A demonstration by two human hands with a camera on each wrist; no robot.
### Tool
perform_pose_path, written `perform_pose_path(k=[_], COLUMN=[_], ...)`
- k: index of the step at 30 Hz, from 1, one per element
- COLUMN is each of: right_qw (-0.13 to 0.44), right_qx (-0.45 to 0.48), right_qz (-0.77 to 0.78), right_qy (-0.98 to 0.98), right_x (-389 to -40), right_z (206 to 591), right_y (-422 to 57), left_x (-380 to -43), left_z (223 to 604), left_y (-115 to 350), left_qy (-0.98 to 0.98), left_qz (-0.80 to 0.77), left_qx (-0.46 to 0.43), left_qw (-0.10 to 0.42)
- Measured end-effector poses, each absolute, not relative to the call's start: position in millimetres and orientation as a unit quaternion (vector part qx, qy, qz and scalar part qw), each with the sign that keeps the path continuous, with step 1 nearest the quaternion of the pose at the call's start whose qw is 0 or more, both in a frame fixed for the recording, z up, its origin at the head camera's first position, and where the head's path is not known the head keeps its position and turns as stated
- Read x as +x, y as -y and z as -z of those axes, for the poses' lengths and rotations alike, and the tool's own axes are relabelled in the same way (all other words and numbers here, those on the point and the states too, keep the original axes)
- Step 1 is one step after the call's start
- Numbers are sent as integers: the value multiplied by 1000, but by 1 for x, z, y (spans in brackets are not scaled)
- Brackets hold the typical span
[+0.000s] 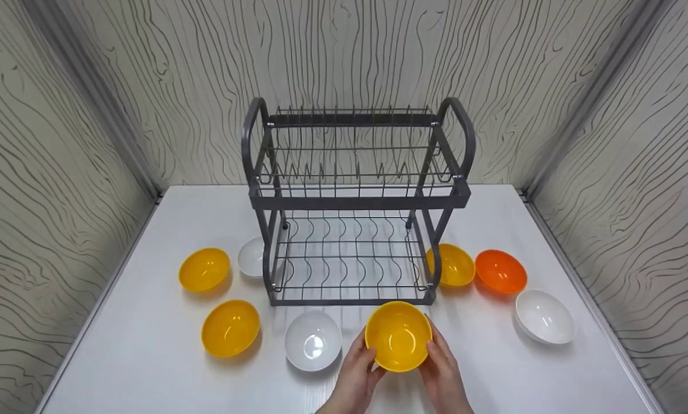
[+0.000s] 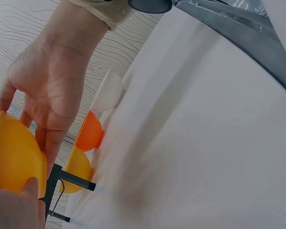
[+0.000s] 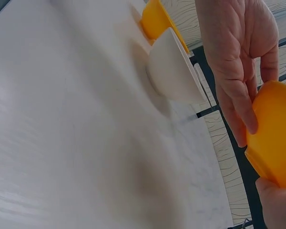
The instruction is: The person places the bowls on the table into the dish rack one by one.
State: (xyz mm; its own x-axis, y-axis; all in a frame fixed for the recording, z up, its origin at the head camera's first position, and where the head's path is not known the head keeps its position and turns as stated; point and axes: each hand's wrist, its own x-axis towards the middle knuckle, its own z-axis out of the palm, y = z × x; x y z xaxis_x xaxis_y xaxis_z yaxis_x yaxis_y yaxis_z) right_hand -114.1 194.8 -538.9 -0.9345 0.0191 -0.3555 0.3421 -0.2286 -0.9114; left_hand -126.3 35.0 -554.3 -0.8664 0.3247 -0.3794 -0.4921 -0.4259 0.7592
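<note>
Both hands hold a yellow bowl, open side up, in front of the rack. The left hand grips its left side, with the thumb near the rim. On the opposite side, the right hand does the same. Both wrist views show the held bowl raised off the table, with fingers against its outer wall. Just left of the left hand stands a white bowl. A dark two-tier dish rack stands behind the hands; no dishes show on its tiers.
Two yellow bowls and a white bowl stand on the left of the white table. To the right are a yellow bowl by the rack's leg, an orange bowl and a white bowl. Patterned walls enclose the table.
</note>
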Motion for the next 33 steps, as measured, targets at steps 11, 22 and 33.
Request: perform_pose_path(k=[11,22,33], right_qw=[83,34,8], right_qx=[149,143,133], right_qz=[774,796,827], right_qy=[-610,-587,-546], right_x=[-121,-133,-146], right_z=[528,515,499], right_y=[-189,-181,-175], left_x=[-130,-139,-157], left_z=[545,537,520], left_y=[-24,-12,2], left_qy=[-477,-500,-533], left_qz=[-841,-839,-824], left_qx=[-88,-40,-1], left_qw=[241,211,193])
